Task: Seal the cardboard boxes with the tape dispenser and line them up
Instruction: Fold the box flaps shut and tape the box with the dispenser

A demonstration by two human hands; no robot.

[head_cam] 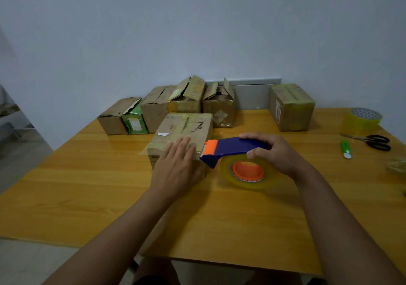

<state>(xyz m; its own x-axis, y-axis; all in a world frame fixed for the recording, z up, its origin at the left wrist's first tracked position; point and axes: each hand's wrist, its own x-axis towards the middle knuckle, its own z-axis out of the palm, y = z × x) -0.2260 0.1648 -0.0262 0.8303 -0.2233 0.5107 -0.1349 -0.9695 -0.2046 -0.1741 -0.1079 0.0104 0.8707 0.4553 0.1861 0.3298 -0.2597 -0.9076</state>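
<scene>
Item in hand: box (182, 135), flaps down and taped over, near the middle of the surface (87, 175). Our left hand (175, 164) lies flat on its near top edge, fingers (184, 146) straight, pressing. Our right hand (272, 153) grips the dispenser (228, 148), fingers curled round the blue body, its orange nose meeting the box's near right corner; the tape roll (246, 172) hangs just beside the box. Step, as we judge it: ending or cutting a strip at that corner. Next move likely calls for tearing the tape clean while the left hand steadies the box. Behind: a row of boxes (153, 113), several with flaps up; one sealed box (292, 109) apart at right. Beyond: spare roll (362, 120), scissors (373, 142), cutter (345, 148).
</scene>
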